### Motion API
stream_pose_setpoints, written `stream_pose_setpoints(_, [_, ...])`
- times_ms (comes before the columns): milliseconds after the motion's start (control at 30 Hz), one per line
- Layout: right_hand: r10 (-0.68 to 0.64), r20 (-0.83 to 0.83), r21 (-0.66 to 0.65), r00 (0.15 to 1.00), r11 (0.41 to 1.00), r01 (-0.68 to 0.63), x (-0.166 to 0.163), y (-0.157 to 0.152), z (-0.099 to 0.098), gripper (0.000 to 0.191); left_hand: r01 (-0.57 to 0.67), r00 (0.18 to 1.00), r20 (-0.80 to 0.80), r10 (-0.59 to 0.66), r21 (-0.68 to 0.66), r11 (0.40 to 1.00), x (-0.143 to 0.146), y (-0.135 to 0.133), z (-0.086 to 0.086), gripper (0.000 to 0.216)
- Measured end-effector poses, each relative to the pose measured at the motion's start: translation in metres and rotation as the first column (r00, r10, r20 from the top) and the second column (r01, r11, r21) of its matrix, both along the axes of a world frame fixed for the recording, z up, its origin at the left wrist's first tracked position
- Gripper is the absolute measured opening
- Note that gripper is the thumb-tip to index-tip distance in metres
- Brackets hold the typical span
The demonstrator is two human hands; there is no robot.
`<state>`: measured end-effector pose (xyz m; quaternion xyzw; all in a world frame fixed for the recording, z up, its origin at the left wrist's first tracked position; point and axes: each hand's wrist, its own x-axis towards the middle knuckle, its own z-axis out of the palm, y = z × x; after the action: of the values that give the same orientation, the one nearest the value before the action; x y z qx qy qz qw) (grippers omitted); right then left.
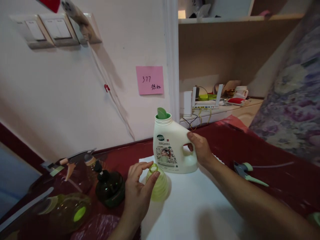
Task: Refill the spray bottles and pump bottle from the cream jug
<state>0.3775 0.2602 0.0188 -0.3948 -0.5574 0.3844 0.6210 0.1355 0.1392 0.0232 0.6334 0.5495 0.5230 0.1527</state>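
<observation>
A white detergent jug [170, 145] with a green spout stands uncapped on a white sheet [197, 203]. My right hand [201, 148] is wrapped round the jug's handle. My left hand [137, 190] grips a small translucent green ribbed bottle [157, 185] by its side and neck, thumb at the open mouth. The green bottle rests on the sheet just in front and left of the jug.
A dark green round bottle [110, 188], a clear spray bottle [75, 168] and a yellowish bottle [67, 211] crowd the red cloth at the left. A loose spray trigger head [246, 171] with tube lies at the right. Wall and a low shelf with a router [205, 101] stand behind.
</observation>
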Motion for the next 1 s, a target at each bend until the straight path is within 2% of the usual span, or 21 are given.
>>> stream_pose_setpoints(233, [-0.010, 0.058, -0.046, 0.998, 0.999, 0.013, -0.002, 0.002, 0.004, 0.042, -0.019, 1.000, 0.018, 0.018, 0.000, 1.000, -0.001, 0.002, -0.002, 0.030])
stream_pose_setpoints(300, [-0.062, 0.088, -0.037, 0.994, 0.997, 0.065, -0.001, 0.001, 0.005, 0.039, -0.022, 0.999, 0.026, 0.023, -0.004, 1.000, -0.001, 0.003, -0.001, 0.032])
stream_pose_setpoints(367, [-0.172, 0.110, 0.009, 0.979, 0.985, 0.172, 0.002, -0.006, 0.007, 0.036, -0.025, 0.999, 0.031, 0.025, -0.010, 1.000, -0.002, 0.003, -0.001, 0.035])
stream_pose_setpoints(433, [-0.300, 0.121, 0.085, 0.946, 0.953, 0.291, 0.006, -0.023, 0.010, 0.045, -0.035, 0.999, 0.036, 0.036, -0.018, 0.999, -0.003, 0.005, -0.001, 0.039])
stream_pose_setpoints(500, [-0.372, 0.142, 0.156, 0.917, 0.924, 0.350, 0.011, -0.050, 0.012, 0.050, -0.046, 0.998, 0.045, 0.047, -0.026, 0.999, -0.005, 0.007, -0.002, 0.042])
stream_pose_setpoints(600, [-0.311, 0.248, 0.193, 0.917, 0.944, 0.268, 0.018, -0.101, 0.008, 0.037, -0.060, 0.996, 0.059, 0.062, -0.032, 0.998, -0.006, 0.011, -0.003, 0.047])
stream_pose_setpoints(667, [-0.240, 0.358, 0.183, 0.902, 0.966, 0.185, 0.027, -0.129, 0.001, 0.035, -0.073, 0.995, 0.065, 0.075, -0.039, 0.997, -0.005, 0.012, -0.002, 0.049])
stream_pose_setpoints(733, [-0.229, 0.547, 0.163, 0.805, 0.973, 0.166, 0.043, -0.146, -0.004, 0.028, -0.086, 0.994, 0.066, 0.089, -0.049, 0.995, -0.004, 0.013, 0.000, 0.052])
stream_pose_setpoints(833, [-0.254, 0.816, 0.130, 0.519, 0.956, 0.262, 0.077, -0.148, -0.005, 0.026, -0.091, 0.993, 0.072, 0.096, -0.058, 0.994, -0.001, 0.012, 0.003, 0.055])
stream_pose_setpoints(900, [-0.227, 0.891, 0.106, 0.392, 0.946, 0.307, 0.101, -0.139, 0.000, 0.027, -0.088, 0.992, 0.083, 0.093, -0.057, 0.994, 0.000, 0.012, 0.005, 0.056])
stream_pose_setpoints(1000, [-0.161, 0.955, 0.057, 0.248, 0.923, 0.381, 0.125, -0.126, 0.004, 0.028, -0.091, 0.990, 0.100, 0.098, -0.070, 0.993, 0.000, 0.013, 0.005, 0.058])
